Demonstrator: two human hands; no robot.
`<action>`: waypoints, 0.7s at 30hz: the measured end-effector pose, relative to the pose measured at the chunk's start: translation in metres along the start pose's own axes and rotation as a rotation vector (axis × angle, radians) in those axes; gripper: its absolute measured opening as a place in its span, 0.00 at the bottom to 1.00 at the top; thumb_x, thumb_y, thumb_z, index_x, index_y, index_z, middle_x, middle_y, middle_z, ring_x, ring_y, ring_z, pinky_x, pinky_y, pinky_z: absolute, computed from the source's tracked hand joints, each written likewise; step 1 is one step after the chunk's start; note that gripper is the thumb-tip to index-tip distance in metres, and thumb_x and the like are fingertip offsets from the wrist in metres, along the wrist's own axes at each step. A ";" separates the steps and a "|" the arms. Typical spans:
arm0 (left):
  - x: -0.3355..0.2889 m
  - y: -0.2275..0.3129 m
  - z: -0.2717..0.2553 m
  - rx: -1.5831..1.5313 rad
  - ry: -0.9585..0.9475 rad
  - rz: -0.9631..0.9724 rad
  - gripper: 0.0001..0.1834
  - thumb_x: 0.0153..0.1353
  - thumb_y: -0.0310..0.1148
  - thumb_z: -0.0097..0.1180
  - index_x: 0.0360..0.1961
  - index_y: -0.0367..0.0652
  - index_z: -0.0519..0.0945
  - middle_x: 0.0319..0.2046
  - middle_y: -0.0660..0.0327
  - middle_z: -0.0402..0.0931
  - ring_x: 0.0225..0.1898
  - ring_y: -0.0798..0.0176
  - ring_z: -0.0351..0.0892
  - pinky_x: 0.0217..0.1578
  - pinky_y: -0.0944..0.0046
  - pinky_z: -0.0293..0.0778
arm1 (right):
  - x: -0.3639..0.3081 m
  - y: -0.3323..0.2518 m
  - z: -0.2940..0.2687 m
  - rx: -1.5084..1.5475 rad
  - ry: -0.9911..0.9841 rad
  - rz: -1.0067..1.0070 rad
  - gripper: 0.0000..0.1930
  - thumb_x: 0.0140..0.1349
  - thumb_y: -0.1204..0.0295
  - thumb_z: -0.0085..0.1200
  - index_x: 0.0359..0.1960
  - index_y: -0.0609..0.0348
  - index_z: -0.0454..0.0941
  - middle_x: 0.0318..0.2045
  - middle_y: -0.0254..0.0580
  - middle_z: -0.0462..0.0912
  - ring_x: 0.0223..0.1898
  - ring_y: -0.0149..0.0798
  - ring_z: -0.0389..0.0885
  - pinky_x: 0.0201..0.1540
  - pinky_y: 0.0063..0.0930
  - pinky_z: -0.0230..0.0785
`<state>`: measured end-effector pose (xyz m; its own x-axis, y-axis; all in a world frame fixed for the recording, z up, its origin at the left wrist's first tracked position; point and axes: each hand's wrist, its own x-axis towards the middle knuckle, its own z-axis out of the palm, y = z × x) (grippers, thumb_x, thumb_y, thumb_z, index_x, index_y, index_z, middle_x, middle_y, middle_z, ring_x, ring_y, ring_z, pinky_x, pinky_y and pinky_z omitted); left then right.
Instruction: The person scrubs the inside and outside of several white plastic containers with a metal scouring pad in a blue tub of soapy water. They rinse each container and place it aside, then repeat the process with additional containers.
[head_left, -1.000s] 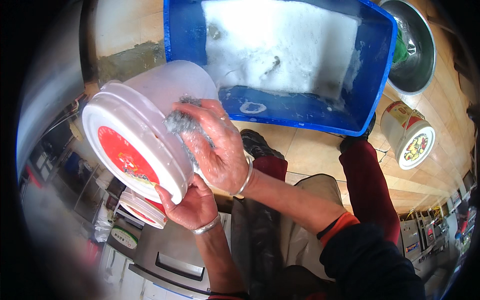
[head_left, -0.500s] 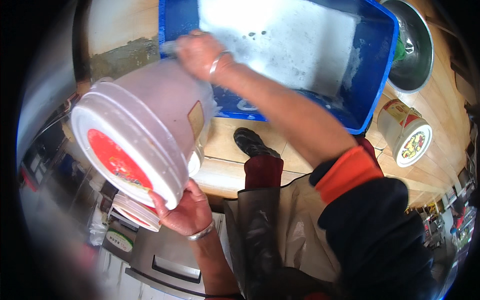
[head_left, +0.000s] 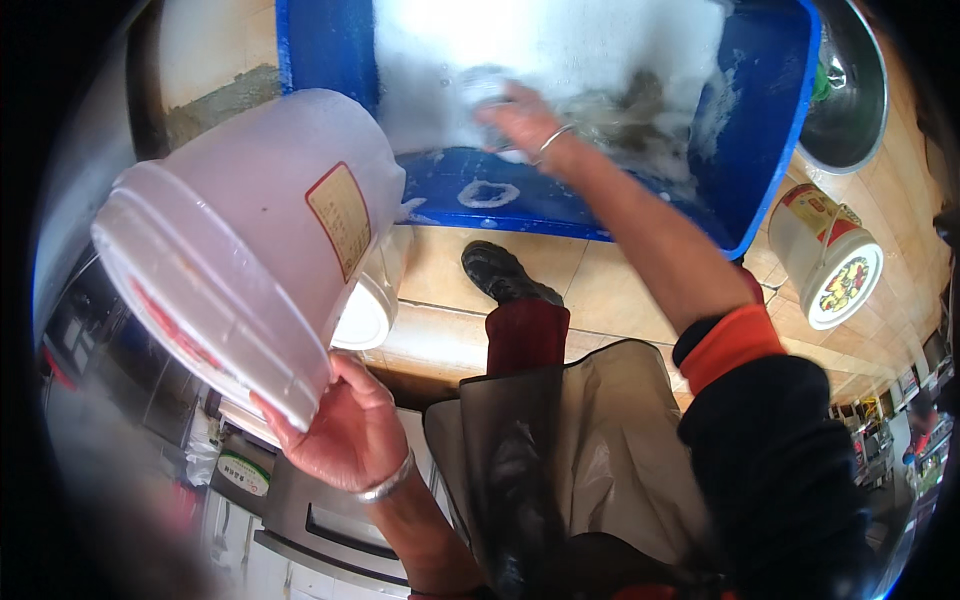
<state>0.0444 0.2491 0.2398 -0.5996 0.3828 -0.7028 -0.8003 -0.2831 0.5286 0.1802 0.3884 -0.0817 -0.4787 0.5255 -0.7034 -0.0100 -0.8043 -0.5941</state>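
Note:
My left hand (head_left: 345,435) grips the rim of a large white plastic bucket (head_left: 240,240) and holds it up, tilted on its side, with a label facing me. My right hand (head_left: 515,120) reaches forward into a blue tub (head_left: 760,150) of foamy water and is closed on a grey scouring pad (head_left: 480,85) at the water's surface. A bangle sits on each wrist.
A smaller white lidded bucket (head_left: 825,260) with a colourful lid stands on the tiled floor to the right. A metal basin (head_left: 850,100) lies beyond it. A second white container (head_left: 370,300) sits behind the held bucket. My dark shoe (head_left: 500,275) and apron are below.
My right hand has left the bucket's side and gone forward into the tub's foam with the pad. The bucket has tipped further, its lid turning away from me.

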 end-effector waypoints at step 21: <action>-0.010 -0.025 0.039 0.020 0.277 0.092 0.27 0.59 0.41 0.63 0.55 0.38 0.73 0.48 0.56 0.78 0.50 0.57 0.77 0.48 0.54 0.78 | -0.179 -0.184 0.165 -0.432 0.185 -0.418 0.41 0.42 0.55 0.69 0.54 0.68 0.66 0.51 0.62 0.69 0.53 0.59 0.71 0.58 0.44 0.65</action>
<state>0.0706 0.2868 0.2517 -0.6497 0.1012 -0.7534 -0.7441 -0.2874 0.6030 0.1225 0.3969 0.2179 -0.3507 0.8416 -0.4107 0.2107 -0.3564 -0.9103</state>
